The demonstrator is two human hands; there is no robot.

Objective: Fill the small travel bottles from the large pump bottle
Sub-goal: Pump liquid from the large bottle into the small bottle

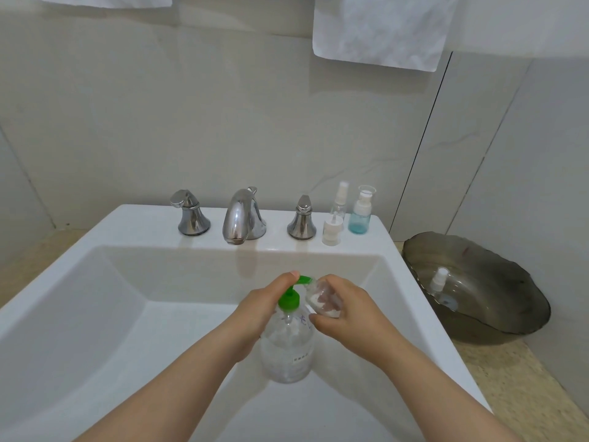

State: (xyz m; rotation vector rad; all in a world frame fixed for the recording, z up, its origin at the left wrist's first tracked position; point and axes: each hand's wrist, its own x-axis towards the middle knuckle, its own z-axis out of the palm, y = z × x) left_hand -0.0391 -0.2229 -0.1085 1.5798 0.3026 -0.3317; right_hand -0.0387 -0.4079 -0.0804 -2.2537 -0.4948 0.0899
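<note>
A large clear pump bottle [288,349] with a green pump head [291,296] is held over the white sink basin. My left hand [259,311] grips its neck, with a fingertip on top of the pump head. My right hand [345,309] holds a small clear travel bottle [320,298], tilted with its mouth against the green spout; a little white liquid lies inside it. On the sink ledge stand a clear spray bottle [339,202], a blue-tinted pump bottle [360,215] and a loose white pump cap [332,229]. Another small spray bottle [441,287] lies in the grey dish.
The sink [95,314] has a chrome faucet [240,218] and two chrome handles [191,215] [302,220] along its back ledge. A grey glass dish [497,301] sits on the beige counter to the right. White towels [379,30] hang on the tiled wall above.
</note>
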